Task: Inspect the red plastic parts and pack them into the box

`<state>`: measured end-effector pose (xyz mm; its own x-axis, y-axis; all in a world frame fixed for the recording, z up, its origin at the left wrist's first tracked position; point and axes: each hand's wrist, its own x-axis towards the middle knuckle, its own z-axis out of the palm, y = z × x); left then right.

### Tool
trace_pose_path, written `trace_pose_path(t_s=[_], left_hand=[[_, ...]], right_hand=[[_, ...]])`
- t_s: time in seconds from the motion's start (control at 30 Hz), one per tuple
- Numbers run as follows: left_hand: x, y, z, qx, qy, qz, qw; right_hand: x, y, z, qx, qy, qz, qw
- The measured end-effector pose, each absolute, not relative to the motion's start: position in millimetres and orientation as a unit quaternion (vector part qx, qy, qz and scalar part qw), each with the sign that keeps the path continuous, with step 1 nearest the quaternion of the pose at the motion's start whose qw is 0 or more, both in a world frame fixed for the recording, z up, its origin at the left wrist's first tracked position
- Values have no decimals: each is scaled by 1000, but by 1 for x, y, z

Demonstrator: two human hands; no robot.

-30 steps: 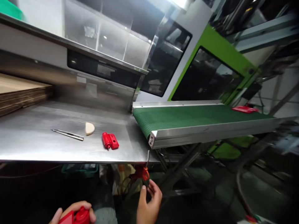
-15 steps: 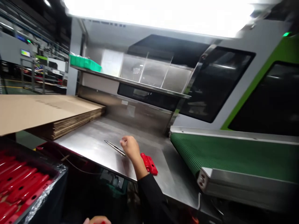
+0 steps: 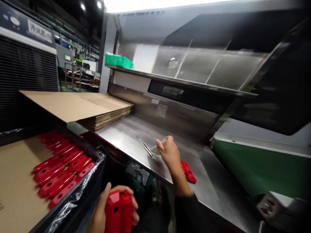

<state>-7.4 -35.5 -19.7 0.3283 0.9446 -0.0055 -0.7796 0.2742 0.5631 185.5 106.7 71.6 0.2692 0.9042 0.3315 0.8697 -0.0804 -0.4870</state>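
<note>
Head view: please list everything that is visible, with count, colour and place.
Table: one, steel, centre.
Metal tool: one, silver, on the table, beside the right hand.
Red part: one, on the table, right of the wrist.
Held part: one, red, in the left hand.
Cardboard stack: one, brown, left end of the table.
Box: one, dark, plastic-lined, lower left.
Red parts: many, in rows in the box.
Conveyor: one, green belt, right.
Green bin: on the shelf.
Left hand: bottom centre, gripping.
Right hand: on the table, fingers at a small pale object.

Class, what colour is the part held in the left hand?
Red; the part shows best in the head view.
</note>
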Motion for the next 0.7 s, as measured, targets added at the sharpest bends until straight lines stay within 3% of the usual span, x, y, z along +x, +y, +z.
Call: trace_pose_path(t_s=[0.13,0.3,0.4,0.53,0.6,0.7], left_hand=[[-13,-36,-9,258,249,546,757],[-14,-41,-16,288,303,526,741],[-4,-48,-20,280,325,511,744],[10,-53,-23,244,383,519,724],[11,-52,-24,272,398,532,696],[7,-52,-26,339,412,544,648]], right_hand=[[157,-8,51,-631,-670,188,342],[141,-78,37,-561,-581,372,457],[129,-71,27,-585,-530,326,520],[99,-62,3,-571,-549,164,588],[89,-65,-9,-536,-587,75,602],[88,-70,-16,-503,-618,54,602]])
